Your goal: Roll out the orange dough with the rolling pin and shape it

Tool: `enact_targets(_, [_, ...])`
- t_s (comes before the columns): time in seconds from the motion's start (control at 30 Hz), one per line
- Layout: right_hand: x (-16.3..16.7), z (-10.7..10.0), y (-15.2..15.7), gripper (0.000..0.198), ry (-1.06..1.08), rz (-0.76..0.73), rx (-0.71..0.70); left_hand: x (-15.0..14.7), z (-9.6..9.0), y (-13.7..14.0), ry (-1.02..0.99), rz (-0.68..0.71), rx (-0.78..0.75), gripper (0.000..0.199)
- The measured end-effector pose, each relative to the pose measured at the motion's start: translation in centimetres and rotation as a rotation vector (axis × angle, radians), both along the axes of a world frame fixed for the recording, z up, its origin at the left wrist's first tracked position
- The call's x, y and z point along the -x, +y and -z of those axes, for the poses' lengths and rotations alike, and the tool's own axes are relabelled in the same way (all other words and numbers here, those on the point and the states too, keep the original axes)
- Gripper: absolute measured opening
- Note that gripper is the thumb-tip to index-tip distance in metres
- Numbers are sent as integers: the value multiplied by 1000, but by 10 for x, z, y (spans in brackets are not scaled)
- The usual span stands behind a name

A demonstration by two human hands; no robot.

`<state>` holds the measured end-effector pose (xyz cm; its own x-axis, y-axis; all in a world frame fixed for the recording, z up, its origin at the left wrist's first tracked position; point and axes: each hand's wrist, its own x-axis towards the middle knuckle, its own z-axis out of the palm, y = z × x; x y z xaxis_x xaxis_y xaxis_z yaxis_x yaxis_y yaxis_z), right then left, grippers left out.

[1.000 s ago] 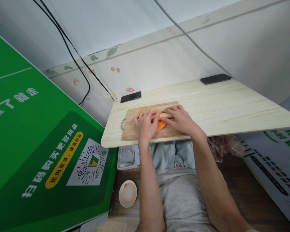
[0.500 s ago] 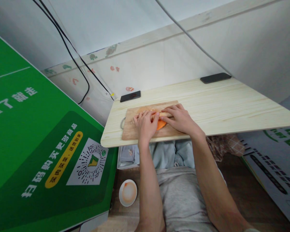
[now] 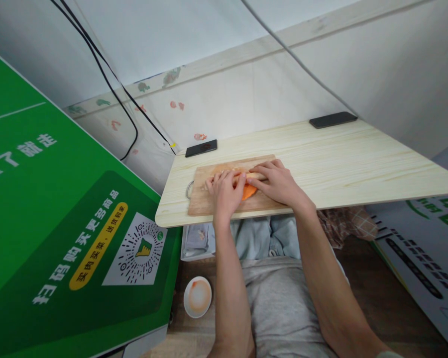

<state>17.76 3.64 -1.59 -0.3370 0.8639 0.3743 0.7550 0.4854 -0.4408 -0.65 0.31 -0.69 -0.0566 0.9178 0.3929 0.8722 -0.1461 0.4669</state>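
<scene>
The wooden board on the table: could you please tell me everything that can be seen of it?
The wooden board is a light-brown rectangle, darker than the pale table. It lies flat near the table's front edge, with a looped, metal-looking handle at its left end. On it lies a flat orange piece, partly under a pale rod; small pale bits show towards its far side. The left hand and right hand hide part of it; whether they touch it is unclear.

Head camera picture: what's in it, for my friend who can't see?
Someone's left hand and right hand rest on a wooden rolling pin over what looks like orange dough, on a wooden cutting board. The board lies on a pale table, with one black phone behind it and another phone farther right.
</scene>
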Motion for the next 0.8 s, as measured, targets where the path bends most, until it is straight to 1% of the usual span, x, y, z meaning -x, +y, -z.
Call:
enact_targets(0.37, [0,2,2,46,26,-9,-29,-1,-1,0,-1,-7,12,24])
enact_targets(0.7, [-1,4,2,46,8,-14,-24,-1,-2,0,-7,-7,14,25])
enact_targets(0.8, [-3,3,1,47,-14,-35,-14,0,-1,1,-17,0,6,24])
